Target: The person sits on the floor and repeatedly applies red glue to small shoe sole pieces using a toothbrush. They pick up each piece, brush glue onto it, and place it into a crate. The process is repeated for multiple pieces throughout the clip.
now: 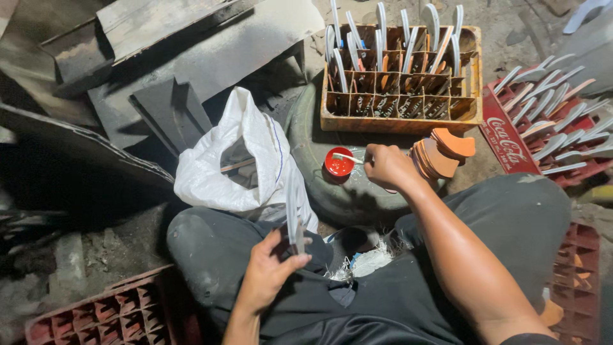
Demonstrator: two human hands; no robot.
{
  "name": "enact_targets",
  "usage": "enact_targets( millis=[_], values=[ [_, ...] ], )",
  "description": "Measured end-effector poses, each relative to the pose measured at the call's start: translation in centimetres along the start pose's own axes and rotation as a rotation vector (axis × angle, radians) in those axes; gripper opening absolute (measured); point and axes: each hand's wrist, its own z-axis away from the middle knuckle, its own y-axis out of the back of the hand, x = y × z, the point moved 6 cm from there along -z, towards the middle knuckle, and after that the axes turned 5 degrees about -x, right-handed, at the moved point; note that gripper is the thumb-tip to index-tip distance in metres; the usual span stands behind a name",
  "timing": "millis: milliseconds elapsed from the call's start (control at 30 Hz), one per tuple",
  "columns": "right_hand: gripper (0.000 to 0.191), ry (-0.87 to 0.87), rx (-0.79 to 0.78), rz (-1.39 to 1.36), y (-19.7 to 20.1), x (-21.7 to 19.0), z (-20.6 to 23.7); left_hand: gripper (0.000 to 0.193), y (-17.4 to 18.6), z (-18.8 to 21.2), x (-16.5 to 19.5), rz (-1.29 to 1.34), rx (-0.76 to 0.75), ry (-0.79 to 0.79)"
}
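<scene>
Now left hand point(268, 271) pinches thin grey strip point(295, 214) — likely light, bendy; right hand point(386, 167) grips brush point(348, 157) at red pot point(338, 164) — hold strip's lower end.

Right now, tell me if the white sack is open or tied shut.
Open. The white sack gapes at its mouth, showing a dark inside with a thin stick-like piece in it; no tie is visible.

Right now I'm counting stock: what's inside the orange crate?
The orange crate holds upright grey blades with orange pieces in its far compartments; the near compartments look empty, but their bottoms are hidden in shadow.
</scene>
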Motion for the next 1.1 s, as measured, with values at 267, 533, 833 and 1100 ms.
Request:
enact_targets(
  millis=[267,533,833,1100],
  values=[
    [0.028,-0.050,-0.010,-0.187,0.3,4.3,2.1,0.060,-0.3,-6.1,-4.3,0.416,0.048,0.100],
    [0.019,0.269,0.143,-0.750,3.3,4.7,5.5,0.058,-0.9,-6.8,-4.4,0.484,-0.068,0.121],
    [0.018,0.278,0.211,-0.564,2.5,-0.3,9.0,0.061,-3.5,-8.0,-3.2,0.422,-0.183,0.131],
    [0.017,0.363,0.344,-0.412,2.9,-2.2,8.9,0.066,-3.3,-6.7,-2.1,0.426,-0.253,0.065]
  ],
)
